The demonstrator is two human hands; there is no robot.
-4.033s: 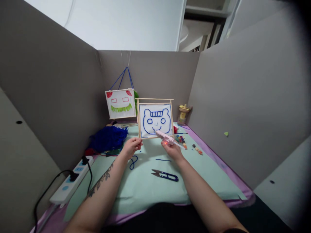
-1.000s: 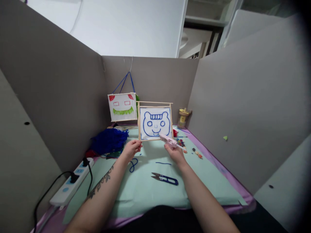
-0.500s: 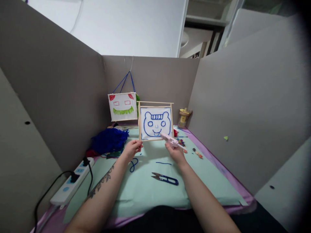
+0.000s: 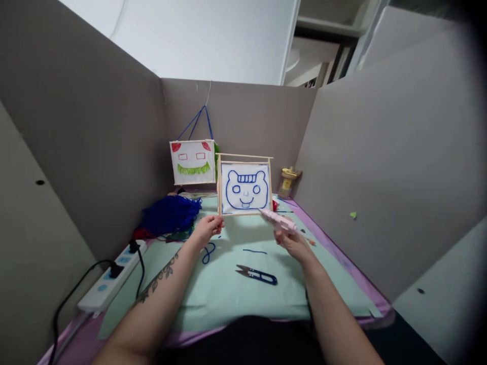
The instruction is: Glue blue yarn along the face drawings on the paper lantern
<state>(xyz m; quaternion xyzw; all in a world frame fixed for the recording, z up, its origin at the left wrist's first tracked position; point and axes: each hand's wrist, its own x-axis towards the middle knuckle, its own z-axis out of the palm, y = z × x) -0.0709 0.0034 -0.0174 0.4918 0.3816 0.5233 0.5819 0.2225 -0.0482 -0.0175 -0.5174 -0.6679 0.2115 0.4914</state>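
Grey partition boards wall in the table, which I see covered by a pale green sheet over purple cloth. Upright near the back stands a square frame of thin wooden sticks with white paper and a face outlined in blue yarn. My left hand pinches its lower left corner. My right hand is clenched round a pink glue gun, nozzle just beside the lower right corner. Fuzzy blue yarn heap lies left; thread snips lie flat nearer me.
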